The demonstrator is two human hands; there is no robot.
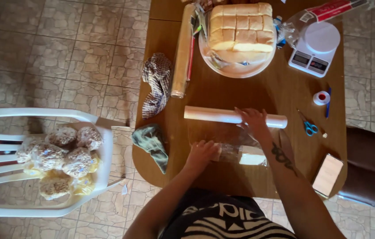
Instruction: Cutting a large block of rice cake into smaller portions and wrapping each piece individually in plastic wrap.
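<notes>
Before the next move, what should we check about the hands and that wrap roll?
1. Left hand presses the near edge of the clear plastic wrap: ok.
2. Right hand rests on the white wrap roll: ok.
3. Roll lies flat across the wooden table, away from the edges: ok.
4. Wrap spread smooth, no creases: cannot tell, it is see-through and glary.
5. Blue scissors lie within sight, right of the roll: ok.
6. Block of bread rolls sits on its white plate, apart from the wrap: ok.
</notes>
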